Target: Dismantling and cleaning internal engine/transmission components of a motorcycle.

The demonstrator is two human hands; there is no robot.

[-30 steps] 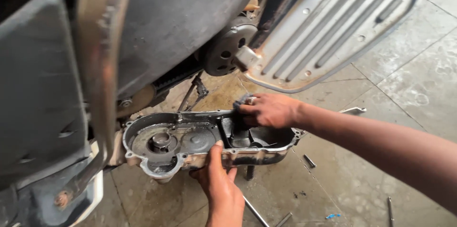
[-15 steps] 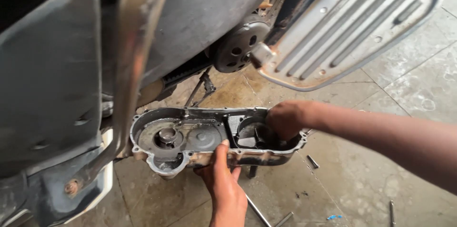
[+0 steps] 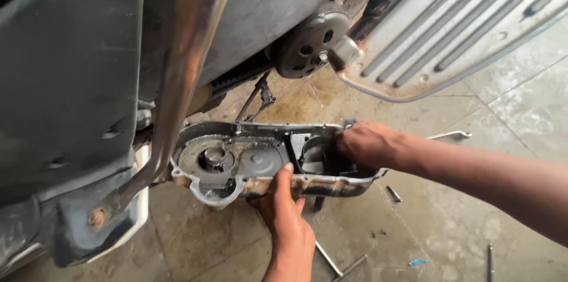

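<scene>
The metal transmission cover is lying open side up just above the concrete floor, under the tilted scooter's side. The left hand is reaching up from below, gripping the cover's near rim with its thumb hooked over the edge. The right hand, arm stretched in from the right, is curling its fingers into the cover's right-hand cavity; whether they are pinching anything there cannot be told.

Stained grey concrete floor, daylit

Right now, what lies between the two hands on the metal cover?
In the head view, the cover's dark inner wall and its near rim lie between the left hand and the right hand.
</scene>
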